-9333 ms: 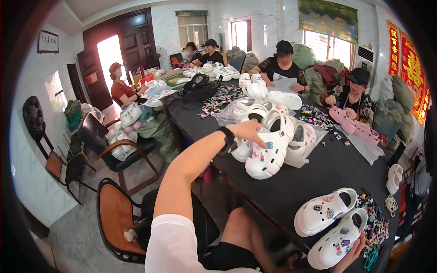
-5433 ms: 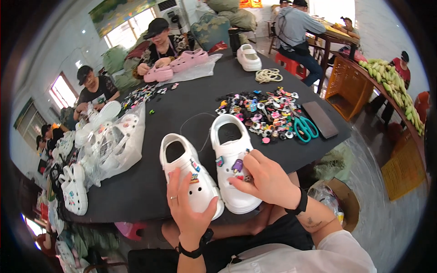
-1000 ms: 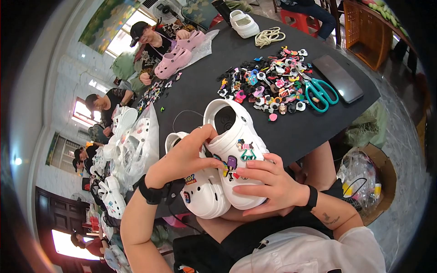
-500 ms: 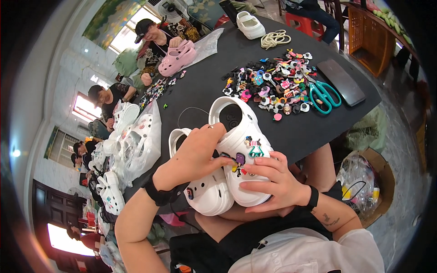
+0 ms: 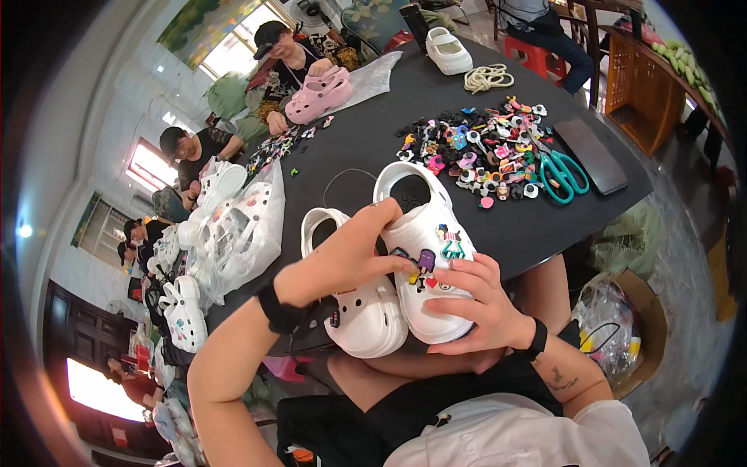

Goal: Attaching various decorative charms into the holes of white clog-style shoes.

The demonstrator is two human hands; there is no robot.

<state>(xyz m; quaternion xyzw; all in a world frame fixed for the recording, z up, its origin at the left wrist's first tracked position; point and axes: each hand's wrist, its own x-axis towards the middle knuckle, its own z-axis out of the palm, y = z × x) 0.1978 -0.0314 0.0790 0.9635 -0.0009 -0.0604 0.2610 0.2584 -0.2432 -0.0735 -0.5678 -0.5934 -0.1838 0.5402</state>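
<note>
A white clog (image 5: 440,315) with several colourful charms on its upper is between my hands at the table's near edge. My left hand (image 5: 342,257) reaches across it, fingers closed over the rim of its opening, the thumb beside a purple charm (image 5: 426,260). Some of those fingertips are hidden inside the shoe. On the other side, my right hand (image 5: 486,303) grips the clog's flank and toe, fingers lying near the lower charms. A green glasses-shaped charm (image 5: 453,250) sits higher up. Partly under my left wrist is a second white clog (image 5: 366,319).
Beyond the clogs lie a heap of charms (image 5: 467,148), teal-handled scissors (image 5: 564,177) and a dark flat case (image 5: 591,156). Farther off are a rope coil (image 5: 489,78) and a white clog (image 5: 449,53). Bagged clogs (image 5: 249,226) stand left. Across the table, a person handles a pink clog (image 5: 319,95).
The whole view has shifted a little, so the table things appear farther right. Both hands keep their hold on the clog; the left thumb stays by the purple charm.
</note>
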